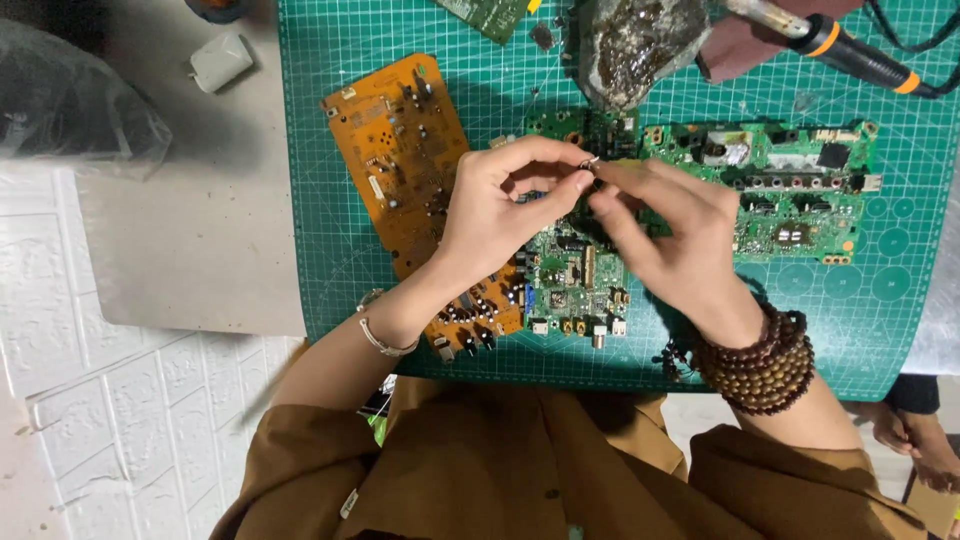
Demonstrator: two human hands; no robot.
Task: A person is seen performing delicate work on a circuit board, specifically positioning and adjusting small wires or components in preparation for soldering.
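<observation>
- Head view, looking straight down at a green cutting mat point(860, 330) with a printed grid, which lies on a pale worktop point(190, 260).
- The left hand point(500, 215) and the right hand point(665, 235) meet above the middle of the mat, with their fingertips touching.
- Between them is a small metal ring point(590, 162). The left thumb and forefinger are curled and closed on it, and the right fingertips are pinched against it from the other side. The other fingers of both hands are loosely bent.
- The ring is held in the air over a green circuit board point(575, 280), which lies flat at the mat's centre, with its connectors facing the near edge.
- An orange circuit board point(400, 130) lies tilted on the mat's left part, running from near the far left corner down under the left wrist.
- A long green circuit board point(790, 185) lies on the right part of the mat, just beside the right hand.
- At the far edge of the mat sits a dark, shiny lump point(630, 40); what it is cannot be told.
- Beside it, toward the far right corner, lies a soldering iron point(840, 45) with a black handle and orange bands.
- The left wrist has a thin silver bangle point(385, 342). The right wrist has several coils of brown wooden beads point(765, 365).
- A small white plug point(222, 60) rests on the worktop beyond the mat's left edge.
</observation>
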